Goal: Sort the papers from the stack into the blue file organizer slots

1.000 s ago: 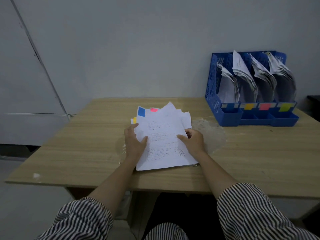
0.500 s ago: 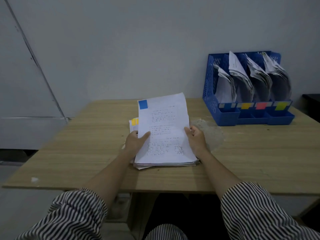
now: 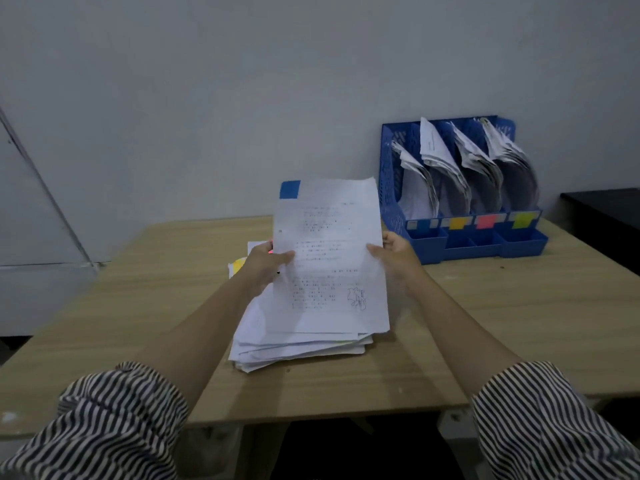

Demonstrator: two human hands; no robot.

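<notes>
A white printed sheet (image 3: 332,251) with a blue tab at its top left corner is raised and tilted above the paper stack (image 3: 298,344) on the wooden table. My left hand (image 3: 266,265) pinches its left edge and my right hand (image 3: 394,254) pinches its right edge. The blue file organizer (image 3: 429,244) stands at the back right of the table, its slots holding curled papers and labelled blue, yellow, pink and green along the front.
The table (image 3: 519,323) backs onto a grey wall. A dark surface (image 3: 606,209) lies past the table's right side. Yellow and pink tabs of lower sheets peek out left of the stack.
The top sheet, flat on the stack a second ago, has been lifted by both hands and now stands higher and more upright. The view has tilted and moved closer.
</notes>
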